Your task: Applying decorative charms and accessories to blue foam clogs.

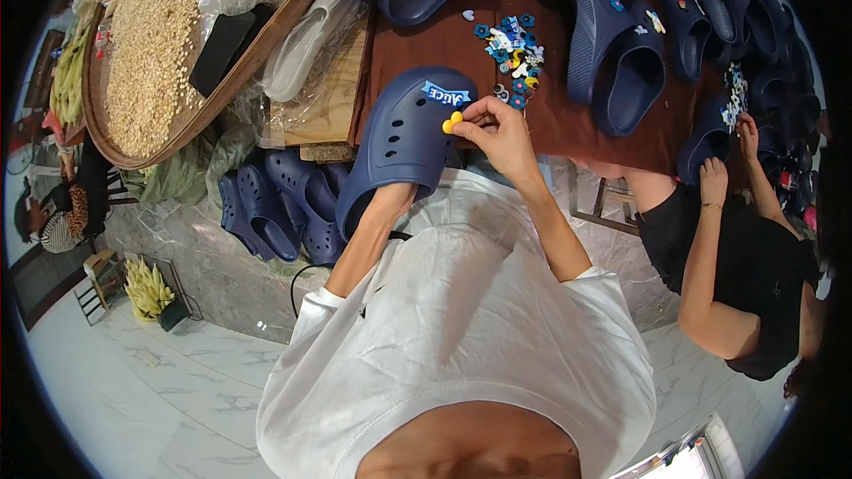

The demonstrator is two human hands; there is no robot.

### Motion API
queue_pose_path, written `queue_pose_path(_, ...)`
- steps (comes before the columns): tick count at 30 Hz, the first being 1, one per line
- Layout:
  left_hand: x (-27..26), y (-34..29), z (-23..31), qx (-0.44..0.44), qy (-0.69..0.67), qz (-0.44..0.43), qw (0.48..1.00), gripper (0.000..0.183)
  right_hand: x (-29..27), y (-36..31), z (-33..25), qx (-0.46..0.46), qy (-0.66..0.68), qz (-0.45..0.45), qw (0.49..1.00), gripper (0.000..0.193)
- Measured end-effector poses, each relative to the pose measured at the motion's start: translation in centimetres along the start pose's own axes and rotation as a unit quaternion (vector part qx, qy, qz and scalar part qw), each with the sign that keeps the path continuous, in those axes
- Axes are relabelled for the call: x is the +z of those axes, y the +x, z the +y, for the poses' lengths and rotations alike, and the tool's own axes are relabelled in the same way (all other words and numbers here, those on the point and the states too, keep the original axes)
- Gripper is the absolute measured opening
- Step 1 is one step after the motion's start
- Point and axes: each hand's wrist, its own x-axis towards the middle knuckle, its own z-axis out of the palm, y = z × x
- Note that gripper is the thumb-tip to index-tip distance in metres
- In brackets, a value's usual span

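Clog [419, 135]: navy, held up between the white shirt [461, 293] and the brown cloth [410, 46]; long axis slanting, toe away from the person and a little right, heel opening toward the body and left
Left hand [397, 198]: pushed into the clog from the heel end, wrist showing at the opening; its fingers are hidden inside, so whether they spread or curl I cannot tell
Right hand [504, 136]: thumb and forefinger pinched on a yellow charm [453, 123], reaching in from the clog's right side
Charm to clog: at the right part of the upper, near the toe end — touching it or just above, I cannot tell
Holes [397, 124]: those in sight run roughly along the clog's length, leftward of the pinching fingertips; any beneath the yellow charm are hidden
Banner charm [445, 93]: blue, on the toe, just beyond the yellow one
Nearer hand: the right for the yellow charm — the left sits inside the clog
Loose charms [516, 58]: scattered on the cloth beyond the right hand, apart from the clog
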Motion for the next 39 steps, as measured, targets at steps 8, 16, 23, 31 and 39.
queue_pose_path(8, -0.2, -0.1, -0.1, 0.021, 0.010, 0.016, 1.000, 0.027, -0.4, 0.2, -0.2, -0.014, -0.030, 0.007, 0.999, 0.019)
queue_pose_path(16, 0.2, 0.7, -0.7, 0.035, 0.016, 0.029, 0.999, 0.027, -0.1, 0.6, -1.2, -0.033, -0.052, 0.026, 0.998, 0.020)
queue_pose_path(23, 0.6, 0.8, -1.3, 0.033, 0.023, 0.028, 0.999, 0.027, 0.0, 0.7, -1.0, 0.001, -0.028, 0.016, 0.999, 0.023)
queue_pose_path(31, 0.2, 0.8, -1.2, 0.040, 0.031, 0.033, 0.998, 0.027, 2.0, 0.4, -1.6, -0.076, -0.173, 0.088, 0.978, 0.044)
queue_pose_path(39, 0.5, 1.2, -1.2, 0.046, 0.039, 0.036, 0.998, 0.027, 1.7, 1.6, -0.2, -0.204, -0.250, 0.145, 0.935, 0.011)
